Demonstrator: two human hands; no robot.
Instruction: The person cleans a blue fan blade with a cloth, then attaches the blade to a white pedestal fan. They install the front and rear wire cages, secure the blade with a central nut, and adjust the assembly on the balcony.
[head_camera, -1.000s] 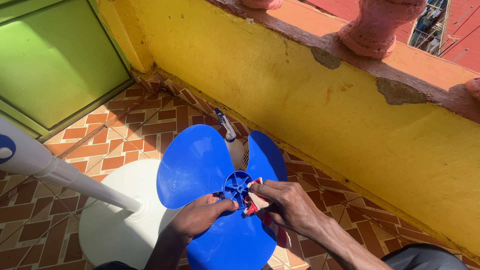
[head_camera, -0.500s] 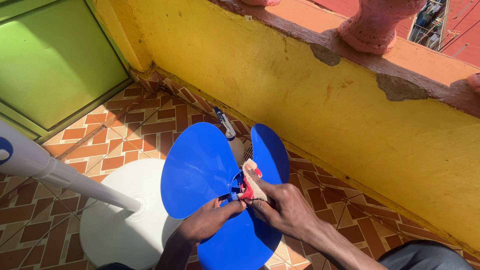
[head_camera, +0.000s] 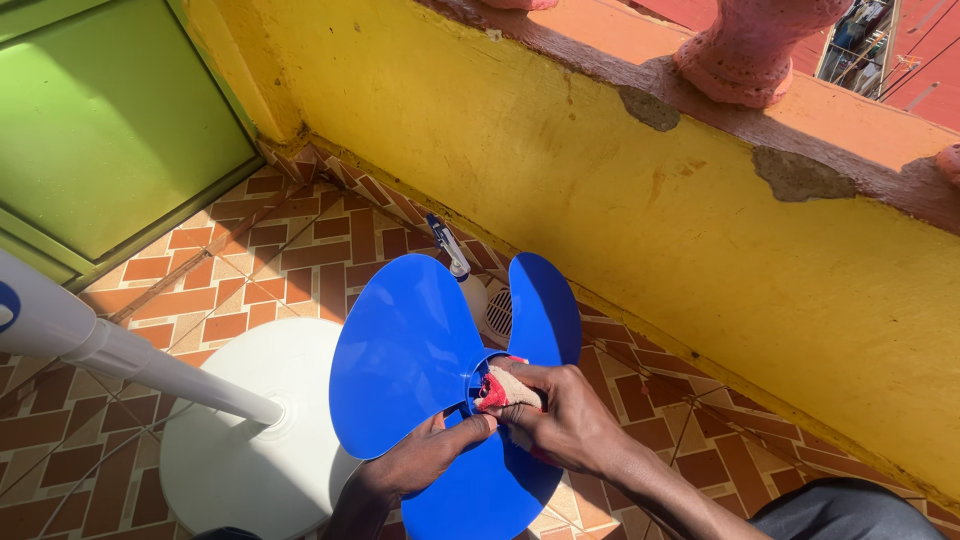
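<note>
my left hand (head_camera: 425, 455) grips the blue fan blade (head_camera: 410, 350) at the root just below its hub, thumb on top. my right hand (head_camera: 560, 415) is closed on a red and cream rag (head_camera: 503, 388), pressed into the hub. the blade looks light, thin, stiff plastic; lobes would likely flex, glossy faces slippery. best hold seems to be at the hub, between my hands. white fan base (head_camera: 250, 440) lies left of my grip.
</note>
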